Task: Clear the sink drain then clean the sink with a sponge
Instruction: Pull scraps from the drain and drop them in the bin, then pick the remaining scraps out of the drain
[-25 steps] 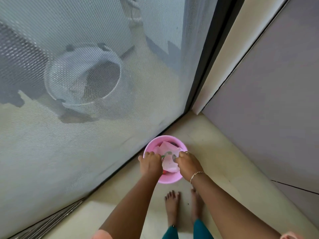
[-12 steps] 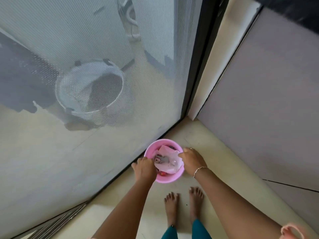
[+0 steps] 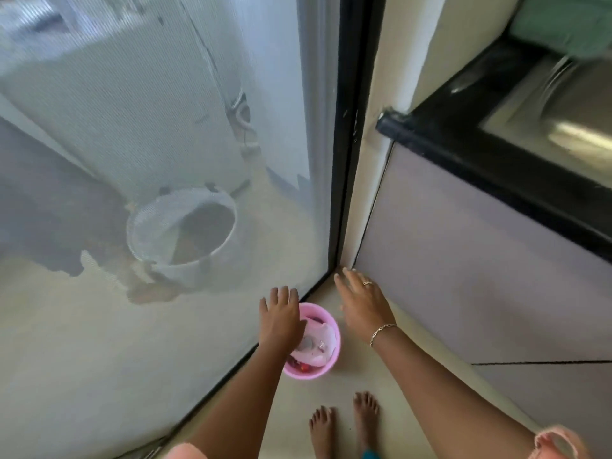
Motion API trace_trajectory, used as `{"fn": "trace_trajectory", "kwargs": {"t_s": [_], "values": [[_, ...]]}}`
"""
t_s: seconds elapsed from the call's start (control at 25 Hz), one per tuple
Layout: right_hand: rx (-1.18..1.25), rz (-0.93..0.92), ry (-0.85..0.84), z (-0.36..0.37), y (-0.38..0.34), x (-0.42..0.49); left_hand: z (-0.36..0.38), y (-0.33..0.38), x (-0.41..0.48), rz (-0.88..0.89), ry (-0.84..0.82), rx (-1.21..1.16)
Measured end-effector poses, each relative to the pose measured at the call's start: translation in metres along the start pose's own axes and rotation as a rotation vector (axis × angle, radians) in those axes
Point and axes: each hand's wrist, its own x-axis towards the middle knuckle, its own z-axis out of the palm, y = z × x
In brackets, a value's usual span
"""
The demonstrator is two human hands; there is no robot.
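Hands empty: left hand and right hand spread open above small round pink plastic bin on floor beside dark-framed mesh screen door; steel sink at upper right; bin judged light, thin-walled, possibly slick; best gripped at rim, both sides.

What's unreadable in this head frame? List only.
- Sink, head view: cut off by the right edge and motion-blurred; drain not visible.
- Pink bin contents: a crumpled pink bag covers most; the left hand overlaps the rim.
- Green item on the counter: blurred, unidentifiable.
- White bucket: hazy behind the mesh screen.
- Sponge: none seen.
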Motion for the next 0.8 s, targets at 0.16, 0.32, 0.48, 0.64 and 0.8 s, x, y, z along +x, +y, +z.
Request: {"fn": "trace_trajectory", "kwargs": {"t_s": [0.16, 0.32, 0.48, 0.64, 0.8], "values": [[-0.028, 0.032, 0.102, -0.069, -0.006, -0.007, -0.06, 0.019, -0.012, 0.062, 0.089, -0.03], [-0.088, 0.053, 0.216, -0.13, -0.007, -0.009, -0.119, 0.044, -0.015, 0.141, 0.207, -0.094], [-0.129, 0.105, 0.332, -0.18, -0.002, -0.009, -0.171, 0.066, -0.011, 0.27, 0.357, -0.077], [-0.153, 0.191, 0.403, -0.207, 0.018, -0.018, -0.201, 0.096, -0.004, 0.395, 0.441, -0.023], [-0.151, 0.28, 0.429, -0.226, 0.057, -0.035, -0.21, 0.145, 0.003, 0.494, 0.451, 0.039]]}}
